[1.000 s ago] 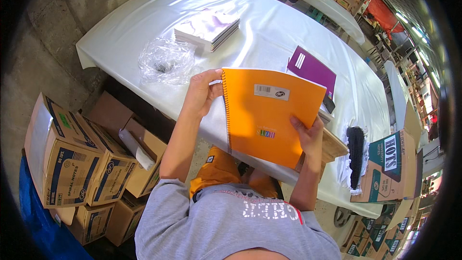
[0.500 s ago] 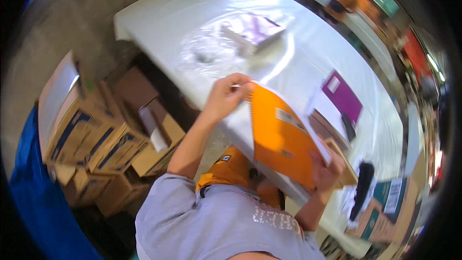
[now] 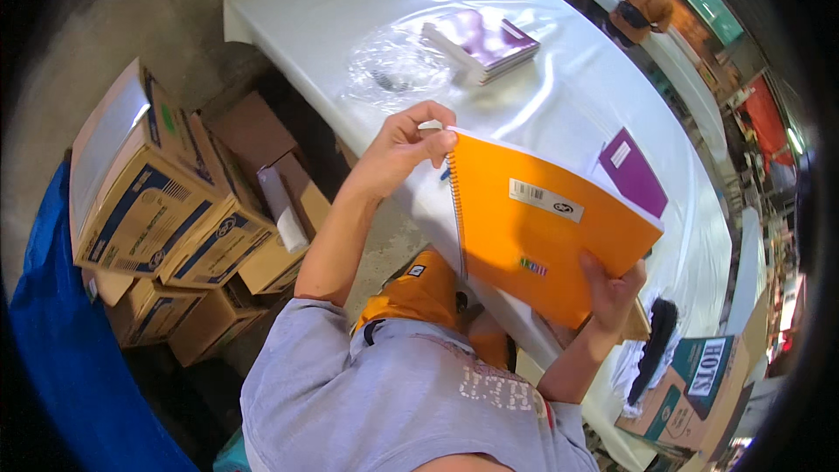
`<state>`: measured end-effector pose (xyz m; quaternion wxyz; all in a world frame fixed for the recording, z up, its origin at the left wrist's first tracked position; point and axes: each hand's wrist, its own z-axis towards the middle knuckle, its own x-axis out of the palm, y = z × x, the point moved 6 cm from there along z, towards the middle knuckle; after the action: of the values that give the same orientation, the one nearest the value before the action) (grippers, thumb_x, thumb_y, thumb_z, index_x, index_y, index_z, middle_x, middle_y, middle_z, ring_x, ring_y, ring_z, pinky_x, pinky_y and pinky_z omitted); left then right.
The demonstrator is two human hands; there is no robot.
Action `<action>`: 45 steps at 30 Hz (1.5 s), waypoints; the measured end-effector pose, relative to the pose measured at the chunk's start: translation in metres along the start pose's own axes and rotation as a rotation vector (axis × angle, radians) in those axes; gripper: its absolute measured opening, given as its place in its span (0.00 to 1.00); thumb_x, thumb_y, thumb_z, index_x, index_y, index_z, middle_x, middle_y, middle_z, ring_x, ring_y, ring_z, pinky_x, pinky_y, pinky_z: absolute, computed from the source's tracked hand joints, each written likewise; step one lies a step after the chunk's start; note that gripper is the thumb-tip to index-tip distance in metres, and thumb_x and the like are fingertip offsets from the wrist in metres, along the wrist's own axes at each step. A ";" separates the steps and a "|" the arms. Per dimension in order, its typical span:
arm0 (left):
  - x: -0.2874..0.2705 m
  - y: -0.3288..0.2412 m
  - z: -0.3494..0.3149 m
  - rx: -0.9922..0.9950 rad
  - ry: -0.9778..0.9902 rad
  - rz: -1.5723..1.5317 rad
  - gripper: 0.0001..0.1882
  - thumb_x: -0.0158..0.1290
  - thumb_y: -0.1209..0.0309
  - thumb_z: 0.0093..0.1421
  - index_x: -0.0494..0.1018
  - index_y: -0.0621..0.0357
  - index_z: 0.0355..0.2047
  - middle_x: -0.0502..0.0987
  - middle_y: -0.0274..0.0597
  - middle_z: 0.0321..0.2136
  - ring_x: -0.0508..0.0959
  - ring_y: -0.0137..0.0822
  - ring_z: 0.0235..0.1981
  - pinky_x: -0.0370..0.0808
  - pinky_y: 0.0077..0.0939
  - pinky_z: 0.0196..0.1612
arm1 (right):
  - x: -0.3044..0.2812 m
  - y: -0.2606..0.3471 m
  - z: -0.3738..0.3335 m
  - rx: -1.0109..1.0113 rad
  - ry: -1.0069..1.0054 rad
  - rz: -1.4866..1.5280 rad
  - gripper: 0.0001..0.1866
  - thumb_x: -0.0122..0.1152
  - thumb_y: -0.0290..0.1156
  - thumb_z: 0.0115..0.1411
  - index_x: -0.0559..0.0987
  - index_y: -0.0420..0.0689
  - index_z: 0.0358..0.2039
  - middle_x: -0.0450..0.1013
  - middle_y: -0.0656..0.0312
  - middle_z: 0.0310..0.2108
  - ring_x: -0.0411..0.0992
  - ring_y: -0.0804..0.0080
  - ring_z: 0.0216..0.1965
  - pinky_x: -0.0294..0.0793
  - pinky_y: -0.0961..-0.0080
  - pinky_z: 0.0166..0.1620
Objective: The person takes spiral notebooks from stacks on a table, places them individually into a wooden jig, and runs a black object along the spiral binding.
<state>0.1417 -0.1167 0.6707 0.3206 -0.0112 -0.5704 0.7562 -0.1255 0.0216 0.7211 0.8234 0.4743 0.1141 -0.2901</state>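
Observation:
An orange spiral notebook is held up in front of me, over the near edge of the table. Its spiral binding runs down the left side, and a white label and a small coloured mark show on the cover. My left hand pinches the upper left corner by the binding. At the lower right, my right hand grips the notebook, thumb on the cover and the other fingers mostly hidden behind. Beyond it on the table lies a purple notebook, partly covered by the orange one.
A stack of purple notebooks sits beside crumpled clear plastic on the white-covered table. Several cardboard boxes are piled at left, near a blue tarp. At right stand a dark fuzzy item and a carton. Another person is far off.
The orange notebook has tilted so that its cover faces me more fully and its right edge sits higher. Both hands keep hold of it. The whole view has shifted slightly.

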 end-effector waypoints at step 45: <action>-0.073 0.157 0.081 -0.151 0.114 1.642 0.19 0.52 0.61 0.53 0.71 0.44 0.47 0.58 0.49 0.57 0.63 0.50 0.55 0.61 0.57 0.51 | 0.109 -0.175 0.019 0.061 0.350 -0.185 0.13 0.57 0.16 0.41 0.81 0.48 0.26 0.73 0.57 0.41 0.63 0.57 0.53 0.62 0.68 0.55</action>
<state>0.0942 -0.2453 0.5368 -0.3072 -0.4844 -0.4128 0.7075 -0.1419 -0.1015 0.5557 0.7460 0.5295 0.2897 -0.2812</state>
